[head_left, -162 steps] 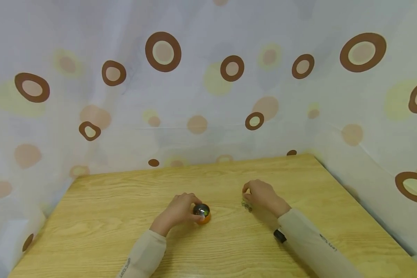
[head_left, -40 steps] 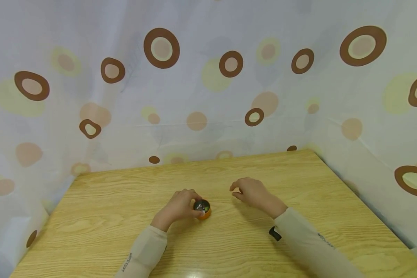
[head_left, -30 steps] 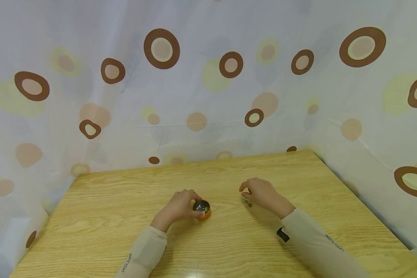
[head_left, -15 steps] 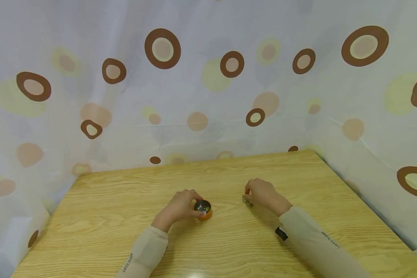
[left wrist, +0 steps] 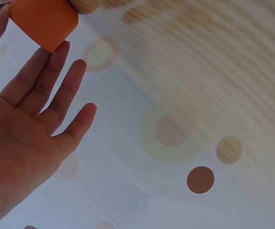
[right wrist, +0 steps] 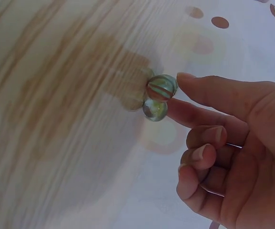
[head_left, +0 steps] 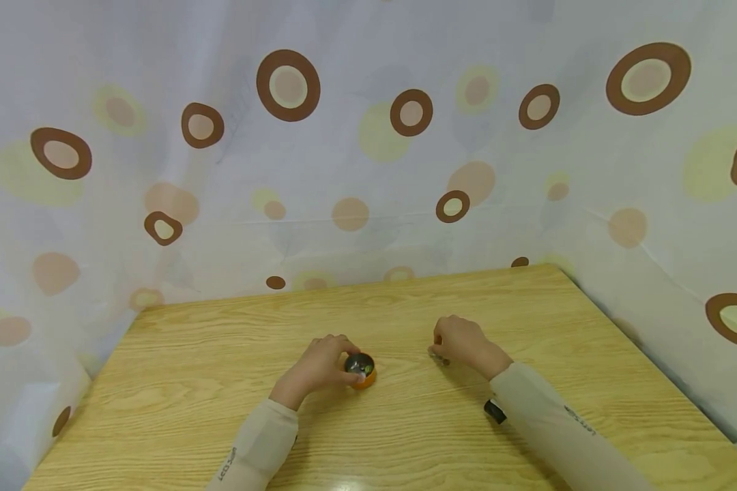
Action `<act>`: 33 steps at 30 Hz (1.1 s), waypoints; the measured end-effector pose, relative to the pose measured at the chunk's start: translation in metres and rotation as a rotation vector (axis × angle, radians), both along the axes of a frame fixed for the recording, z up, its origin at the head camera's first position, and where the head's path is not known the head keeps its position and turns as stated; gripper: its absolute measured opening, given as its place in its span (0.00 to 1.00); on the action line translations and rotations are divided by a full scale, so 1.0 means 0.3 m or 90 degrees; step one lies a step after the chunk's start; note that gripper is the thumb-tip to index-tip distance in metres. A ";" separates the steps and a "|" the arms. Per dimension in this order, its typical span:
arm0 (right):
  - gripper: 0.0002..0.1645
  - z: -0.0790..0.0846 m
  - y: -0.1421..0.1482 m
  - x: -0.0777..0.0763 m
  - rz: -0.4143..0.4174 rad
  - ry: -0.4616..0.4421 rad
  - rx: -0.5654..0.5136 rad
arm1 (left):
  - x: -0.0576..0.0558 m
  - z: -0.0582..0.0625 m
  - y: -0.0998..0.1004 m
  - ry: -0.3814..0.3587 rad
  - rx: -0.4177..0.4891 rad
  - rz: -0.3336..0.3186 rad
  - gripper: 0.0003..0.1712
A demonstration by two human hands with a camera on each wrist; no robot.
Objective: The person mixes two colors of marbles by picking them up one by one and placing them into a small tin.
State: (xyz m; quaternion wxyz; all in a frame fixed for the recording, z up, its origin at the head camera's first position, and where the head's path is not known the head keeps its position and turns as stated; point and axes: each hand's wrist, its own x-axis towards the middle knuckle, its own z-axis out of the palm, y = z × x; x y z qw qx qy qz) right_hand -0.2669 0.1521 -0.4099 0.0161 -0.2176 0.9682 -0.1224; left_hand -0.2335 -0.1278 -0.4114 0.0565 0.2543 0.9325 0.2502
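In the head view my left hand (head_left: 319, 368) holds a small orange cup (head_left: 366, 384) with a dark inside, thumb and fingers at its rim. Something green and shiny shows in the cup. The cup's orange wall (left wrist: 44, 21) fills the top left corner of the left wrist view, above my spread lower fingers. To the right, my right hand (head_left: 463, 344) is down at a few glass marbles (head_left: 439, 359) on the table. Seen from the right wrist, thumb and forefinger pinch a striped marble (right wrist: 161, 88), with a clear marble (right wrist: 155, 109) right beside it. The other fingers are curled.
The wood-grain table (head_left: 270, 320) reaches back to a white curtain (head_left: 344, 170) with brown and yellow circles, which also runs down both sides. A black strap piece (head_left: 495, 411) shows under the right sleeve (head_left: 546, 423).
My right hand was nearer the cup about a second ago; it has moved right, back to the marbles, and its fingers have come together there. The left hand has stayed on the cup.
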 end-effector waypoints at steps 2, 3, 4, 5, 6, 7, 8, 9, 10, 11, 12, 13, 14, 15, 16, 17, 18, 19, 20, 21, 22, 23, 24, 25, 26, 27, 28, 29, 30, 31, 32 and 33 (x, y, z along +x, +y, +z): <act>0.10 -0.001 0.001 -0.002 0.001 0.000 0.000 | 0.000 0.001 0.000 0.000 0.002 -0.001 0.24; 0.11 -0.002 0.001 -0.003 0.001 -0.001 -0.001 | 0.000 0.001 0.000 0.000 0.002 -0.001 0.24; 0.11 -0.002 0.000 -0.004 0.001 -0.001 -0.002 | -0.001 0.002 0.000 0.001 0.002 -0.001 0.24; 0.11 -0.003 0.000 -0.005 0.001 -0.002 -0.002 | -0.002 0.002 0.000 0.002 0.003 -0.002 0.24; 0.11 -0.004 -0.001 -0.006 0.000 -0.004 -0.003 | -0.002 0.002 0.000 0.003 0.003 -0.002 0.24; 0.11 -0.005 -0.002 -0.009 0.001 -0.005 -0.003 | -0.003 0.001 0.000 0.003 0.003 -0.002 0.24; 0.12 -0.006 -0.003 -0.010 0.002 -0.005 -0.003 | -0.004 0.001 0.000 0.003 0.003 -0.003 0.24; 0.12 -0.007 -0.005 -0.012 0.001 -0.008 -0.004 | -0.005 0.001 0.000 0.003 0.002 -0.002 0.24; 0.13 -0.007 -0.007 -0.013 0.000 -0.011 -0.006 | -0.006 0.001 0.001 0.004 0.002 -0.002 0.24; 0.13 -0.009 -0.009 -0.014 0.000 -0.014 -0.006 | -0.006 0.000 0.001 0.003 0.002 -0.002 0.24; 0.13 -0.010 -0.010 -0.015 0.000 -0.016 -0.007 | -0.007 0.000 0.001 0.003 0.001 -0.001 0.24; 0.13 -0.010 -0.012 -0.016 0.000 -0.018 -0.008 | -0.007 0.000 0.001 0.003 0.001 -0.001 0.24; 0.13 -0.011 -0.013 -0.017 -0.002 -0.019 -0.008 | -0.007 0.000 0.001 0.004 0.000 -0.001 0.24; 0.12 -0.012 -0.014 -0.017 -0.001 -0.020 -0.006 | -0.007 0.000 0.001 0.005 -0.001 -0.002 0.24; 0.12 -0.012 -0.014 -0.017 0.001 -0.017 -0.004 | -0.007 0.000 0.001 0.007 -0.001 -0.001 0.24; 0.11 -0.012 -0.014 -0.016 0.001 -0.018 -0.002 | -0.008 -0.001 0.000 0.008 -0.002 -0.002 0.24; 0.11 -0.011 -0.014 -0.016 -0.001 -0.017 -0.003 | -0.008 -0.001 0.000 0.009 -0.002 -0.001 0.24; 0.10 -0.010 -0.014 -0.016 -0.001 -0.017 -0.003 | -0.008 -0.002 0.000 0.009 -0.003 -0.001 0.24; 0.10 -0.009 -0.014 -0.016 0.000 -0.015 -0.004 | -0.008 -0.002 -0.001 0.010 -0.003 -0.001 0.24; 0.10 -0.009 -0.013 -0.016 0.001 -0.013 -0.007 | -0.008 -0.003 -0.001 0.010 -0.003 -0.001 0.24; 0.09 -0.008 -0.013 -0.016 0.000 -0.012 -0.010 | -0.008 -0.003 -0.001 0.010 -0.002 -0.001 0.24; 0.09 -0.007 -0.012 -0.016 0.000 -0.011 -0.013 | -0.008 -0.003 -0.002 0.010 -0.002 -0.002 0.24; 0.09 -0.006 -0.012 -0.016 0.003 -0.007 -0.014 | -0.007 -0.003 -0.002 0.009 0.000 -0.002 0.24; 0.08 -0.005 -0.012 -0.015 0.006 -0.002 -0.014 | -0.007 -0.003 -0.003 0.009 0.000 -0.002 0.24; 0.07 -0.004 -0.014 -0.013 0.009 0.001 -0.016 | -0.007 -0.003 -0.003 0.008 0.001 -0.002 0.25; 0.07 -0.002 -0.016 -0.011 0.011 0.003 -0.017 | -0.006 -0.003 -0.003 0.007 0.002 -0.001 0.25; 0.07 0.000 -0.018 -0.009 0.014 0.004 -0.019 | -0.006 -0.004 -0.003 0.007 0.001 -0.001 0.25; 0.07 0.003 -0.023 -0.007 0.016 0.004 -0.021 | -0.006 -0.005 -0.003 0.006 0.000 0.000 0.25; 0.06 0.006 -0.028 -0.004 0.018 0.005 -0.024 | -0.005 -0.005 -0.004 0.006 0.000 0.000 0.25; 0.06 0.011 -0.034 -0.001 0.017 0.006 -0.028 | -0.004 -0.005 -0.003 0.007 -0.001 0.000 0.25; 0.06 0.015 -0.040 0.002 0.018 0.007 -0.032 | -0.003 -0.006 -0.003 0.006 -0.001 0.000 0.25; 0.06 0.018 -0.046 0.006 0.021 0.011 -0.034 | -0.002 -0.006 -0.003 0.007 -0.001 0.000 0.25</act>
